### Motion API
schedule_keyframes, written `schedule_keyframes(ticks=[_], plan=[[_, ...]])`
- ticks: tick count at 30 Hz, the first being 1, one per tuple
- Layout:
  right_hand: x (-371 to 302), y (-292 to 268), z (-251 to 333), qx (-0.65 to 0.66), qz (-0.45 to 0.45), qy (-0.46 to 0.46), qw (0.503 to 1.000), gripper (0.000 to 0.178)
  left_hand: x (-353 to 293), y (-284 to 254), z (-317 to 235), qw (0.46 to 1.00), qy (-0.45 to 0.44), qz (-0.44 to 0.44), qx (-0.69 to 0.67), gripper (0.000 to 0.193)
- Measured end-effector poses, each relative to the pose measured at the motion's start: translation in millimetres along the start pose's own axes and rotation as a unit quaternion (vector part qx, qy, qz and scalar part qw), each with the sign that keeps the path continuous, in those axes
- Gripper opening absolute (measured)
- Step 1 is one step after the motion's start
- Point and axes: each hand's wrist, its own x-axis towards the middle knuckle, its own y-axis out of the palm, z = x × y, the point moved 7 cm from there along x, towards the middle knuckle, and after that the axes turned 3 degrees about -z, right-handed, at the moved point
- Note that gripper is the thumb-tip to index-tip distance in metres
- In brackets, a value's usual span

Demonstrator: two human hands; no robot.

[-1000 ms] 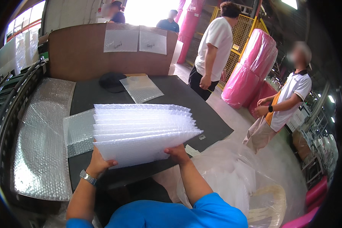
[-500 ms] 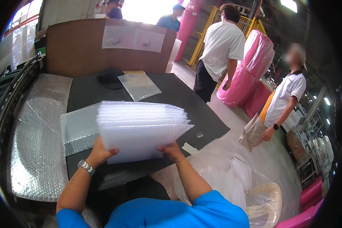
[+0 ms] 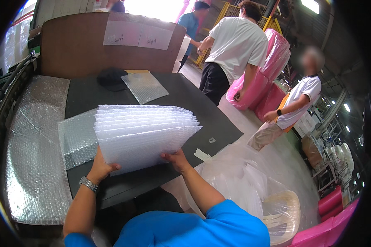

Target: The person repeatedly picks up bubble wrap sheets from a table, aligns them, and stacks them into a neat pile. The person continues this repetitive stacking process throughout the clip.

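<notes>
A stack of white bubble-wrap pouches (image 3: 142,144) stands upright over the dark tabletop, its upper edges fanned toward the far side. My left hand (image 3: 102,168) grips the stack's lower left side, thumb on the near face and the other fingers hidden behind. At the lower right side my right hand (image 3: 177,160) is closed on the same stack, thumb also in front. Beside and partly behind the stack lies a clear bubble-wrap sheet (image 3: 78,136). Another bubble-wrap pouch (image 3: 146,88) rests farther back, next to a black cap (image 3: 111,79).
A long bubble-wrap sheet (image 3: 37,164) covers the left side of the black table (image 3: 210,119). A brown board (image 3: 74,45) rises at the back. Clear plastic and a chair (image 3: 282,210) stand at right. Several people are nearby, including a person in white (image 3: 237,49) beside pink rolls (image 3: 272,61).
The view has shifted slightly, with the stack still in both my hands. The person in white has leaned toward the person in blue. The person at right has raised a forearm.
</notes>
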Motion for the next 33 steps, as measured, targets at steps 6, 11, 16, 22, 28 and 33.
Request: schedule_keyframes(ticks=[6, 11, 16, 22, 28, 33], plan=[[1.7, 3.3, 34.0, 0.011, 0.003, -0.003, 1.000, 0.054, 4.0, 3.2, -42.6, 0.984, 0.038, 0.009, -0.176, 0.110], [0.6, -14.4, 38.4, -0.001, 0.079, -0.007, 0.997, 0.054, 3.0, 8.0, -32.1, 0.991, -0.030, 0.053, -0.119, 0.102], [-2.5, -17.4, 24.9, 0.014, -0.050, -0.021, 0.998, 0.055, 15.0, 27.4, -34.4, 0.994, -0.056, 0.014, -0.096, 0.091], [0.4, -17.6, 18.7, 0.031, -0.055, -0.022, 0.998, 0.056, 18.1, 23.2, -37.3, 0.998, 0.005, 0.042, -0.036, 0.083], [12.2, -90.3, -1.9, 0.124, 0.003, -0.002, 0.992, 0.058, 18.4, 24.9, -32.0, 1.000, 0.015, 0.018, -0.005, 0.078], [4.4, -46.5, 167.8, 0.036, -0.067, -0.305, 0.949, 0.050, 5.0, 22.9, -30.2, 0.998, 0.041, -0.017, -0.038, 0.077]])
